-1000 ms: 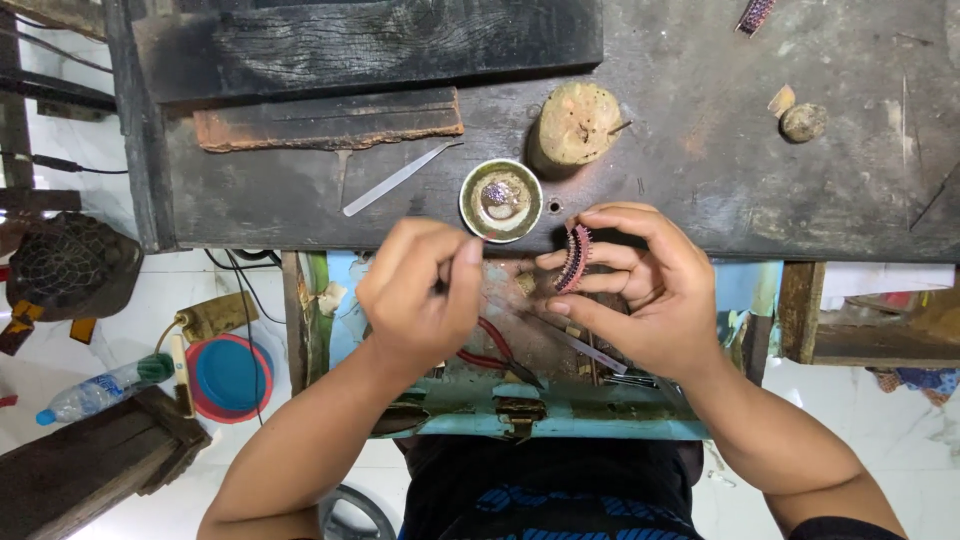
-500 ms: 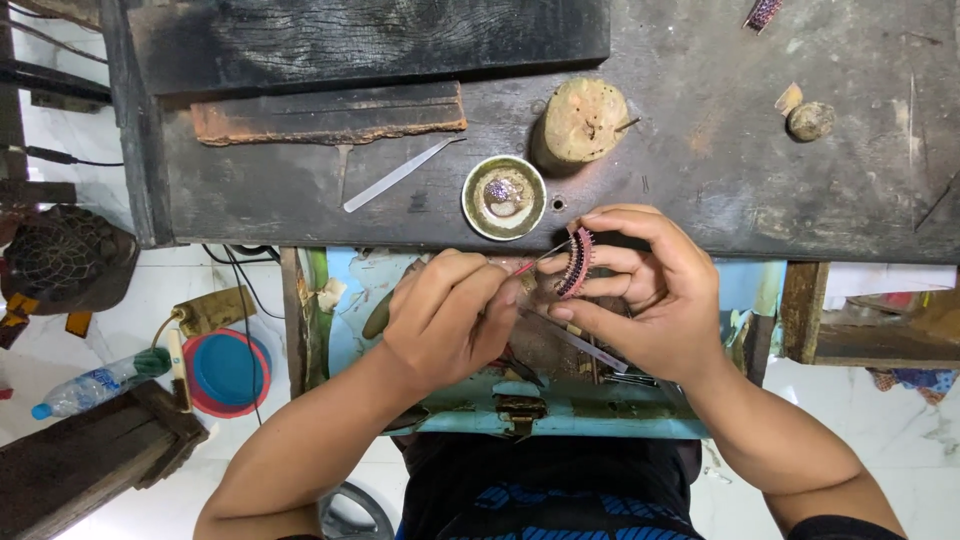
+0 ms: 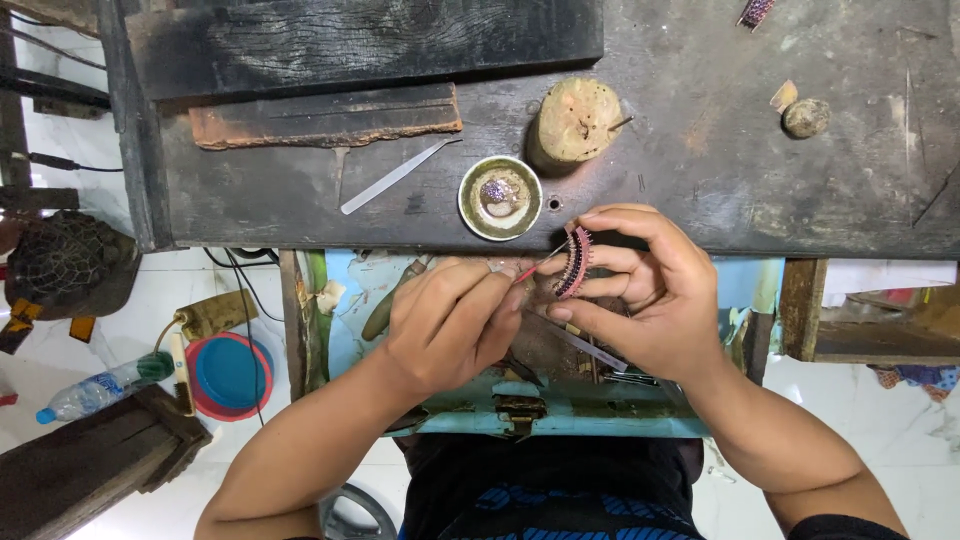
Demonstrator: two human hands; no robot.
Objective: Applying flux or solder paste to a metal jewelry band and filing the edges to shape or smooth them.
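My right hand (image 3: pixel 650 290) pinches a small curved piece of jewellery (image 3: pixel 575 262) studded with dark red stones, just below the front edge of the dark workbench (image 3: pixel 700 190). My left hand (image 3: pixel 450 320) holds a thin red-tipped tool (image 3: pixel 535 265) whose point touches the curved piece. A small round metal dish (image 3: pixel 500 196) with tiny stones in it sits on the bench right above both hands.
A round wooden block (image 3: pixel 577 120), a flat metal file (image 3: pixel 395 176) and a brick-coloured slab (image 3: pixel 325 115) lie on the bench. A light blue open drawer (image 3: pixel 560 410) with tools is under my hands. A blue bowl (image 3: pixel 228 372) and plastic bottle (image 3: pixel 95 390) are on the floor at left.
My left hand dropped from near the metal dish toward the drawer, then brought the thin tool's tip to the curved piece. My right hand stayed in place.
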